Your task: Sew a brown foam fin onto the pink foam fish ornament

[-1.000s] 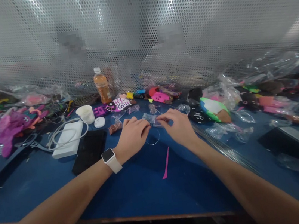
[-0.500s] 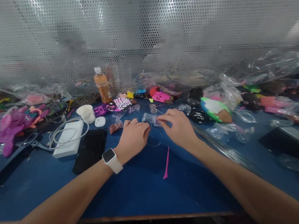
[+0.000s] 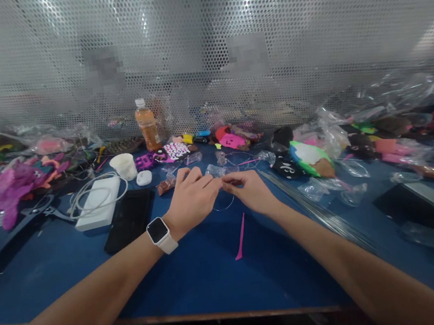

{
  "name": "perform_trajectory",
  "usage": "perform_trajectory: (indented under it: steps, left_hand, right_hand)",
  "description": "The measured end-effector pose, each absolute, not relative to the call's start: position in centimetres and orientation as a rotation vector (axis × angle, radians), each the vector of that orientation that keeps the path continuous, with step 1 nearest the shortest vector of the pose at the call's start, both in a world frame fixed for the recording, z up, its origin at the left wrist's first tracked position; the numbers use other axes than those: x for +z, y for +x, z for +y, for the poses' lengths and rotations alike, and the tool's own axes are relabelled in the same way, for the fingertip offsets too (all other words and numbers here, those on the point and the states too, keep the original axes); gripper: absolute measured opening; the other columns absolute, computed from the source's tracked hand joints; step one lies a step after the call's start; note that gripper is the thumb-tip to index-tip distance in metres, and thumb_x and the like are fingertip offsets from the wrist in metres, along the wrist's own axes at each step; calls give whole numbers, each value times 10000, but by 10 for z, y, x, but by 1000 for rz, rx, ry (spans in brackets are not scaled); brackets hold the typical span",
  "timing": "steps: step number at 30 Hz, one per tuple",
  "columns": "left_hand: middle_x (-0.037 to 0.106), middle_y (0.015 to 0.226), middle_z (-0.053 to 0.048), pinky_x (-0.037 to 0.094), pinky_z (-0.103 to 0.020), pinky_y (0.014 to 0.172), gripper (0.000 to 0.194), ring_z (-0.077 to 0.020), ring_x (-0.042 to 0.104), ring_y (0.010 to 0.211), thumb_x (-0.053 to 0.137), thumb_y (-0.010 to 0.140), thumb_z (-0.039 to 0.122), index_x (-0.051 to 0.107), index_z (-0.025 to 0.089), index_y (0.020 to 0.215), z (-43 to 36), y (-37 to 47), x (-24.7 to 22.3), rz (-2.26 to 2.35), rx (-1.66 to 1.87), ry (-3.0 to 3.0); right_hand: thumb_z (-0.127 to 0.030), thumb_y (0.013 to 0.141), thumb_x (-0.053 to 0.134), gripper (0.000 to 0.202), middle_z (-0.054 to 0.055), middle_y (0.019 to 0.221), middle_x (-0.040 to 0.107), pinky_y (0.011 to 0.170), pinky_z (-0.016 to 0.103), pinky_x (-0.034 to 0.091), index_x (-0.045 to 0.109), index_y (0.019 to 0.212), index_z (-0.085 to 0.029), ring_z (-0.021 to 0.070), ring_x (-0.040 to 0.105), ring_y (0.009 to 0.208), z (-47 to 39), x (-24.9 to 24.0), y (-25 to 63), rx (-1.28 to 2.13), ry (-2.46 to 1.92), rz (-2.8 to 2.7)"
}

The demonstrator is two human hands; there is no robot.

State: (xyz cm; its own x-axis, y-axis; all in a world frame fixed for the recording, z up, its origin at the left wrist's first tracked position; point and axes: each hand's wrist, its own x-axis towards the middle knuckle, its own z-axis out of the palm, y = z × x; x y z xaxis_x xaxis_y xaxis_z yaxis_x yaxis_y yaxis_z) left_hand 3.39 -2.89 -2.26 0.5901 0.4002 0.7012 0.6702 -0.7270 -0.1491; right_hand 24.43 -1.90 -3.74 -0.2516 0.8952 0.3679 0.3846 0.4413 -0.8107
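My left hand [image 3: 195, 196], with a white watch on its wrist, has its fingers curled together above the blue table. A thin wire [image 3: 226, 206] runs from its fingertips and bows down in a loop toward the right hand. My right hand [image 3: 252, 190] pinches with thumb and forefinger right at the left fingertips; what lies in that pinch is too small to make out. Just behind both hands is a crumpled clear plastic wrapper [image 3: 216, 170]. A brown wrapped lump [image 3: 166, 186] rests beyond the left hand, and a pink plastic tool [image 3: 241, 236] lies on the table in front.
To the left are a black phone [image 3: 129, 220], a white box [image 3: 99, 203] with a cable, scissors [image 3: 45, 207], a cup [image 3: 124, 167] and a drink bottle [image 3: 147, 127]. Straight wires [image 3: 319, 212] lie at right. Colourful clay-like figures and plastic bags line the perforated metal panel [image 3: 197, 39].
My right hand has left the clear wrapper and come toward me and left, its fingertips now meeting the left hand's. A pink stick behind the right hand has come into view.
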Motion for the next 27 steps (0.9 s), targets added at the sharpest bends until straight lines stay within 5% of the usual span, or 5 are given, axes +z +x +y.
perform_trajectory:
  steps: [4, 10, 27]
  left_hand:
    - [702, 797, -37, 356, -433, 851, 231, -230, 500, 853, 507, 1066, 244, 718, 203, 980, -27, 33, -23, -890, -895, -2402]
    - [723, 804, -32, 349, -412, 820, 237, -228, 497, 849, 500, 1076, 240, 735, 214, 1096, -24, 32, -25, -906, -957, -2438]
    - [749, 883, -31, 347, -382, 807, 253, -211, 502, 848, 487, 1090, 261, 728, 212, 1147, -20, 33, -31, -894, -1024, -2514]
  right_hand:
    - [-359, 847, 792, 124, 51, 889, 767, 729, 366, 506, 855, 915, -276, 214, 652, 779, -16, -37, 247, 762, -1125, -1796]
    - [-456, 728, 903, 321, 17, 692, 707, 612, 310, 475, 838, 908, -199, 149, 578, 607, -20, -36, 244, 1270, -1036, -1528]
    - [-424, 729, 930, 349, 18, 737, 725, 631, 274, 535, 740, 880, -173, 143, 683, 642, -25, -31, 238, 1609, -946, -1346]
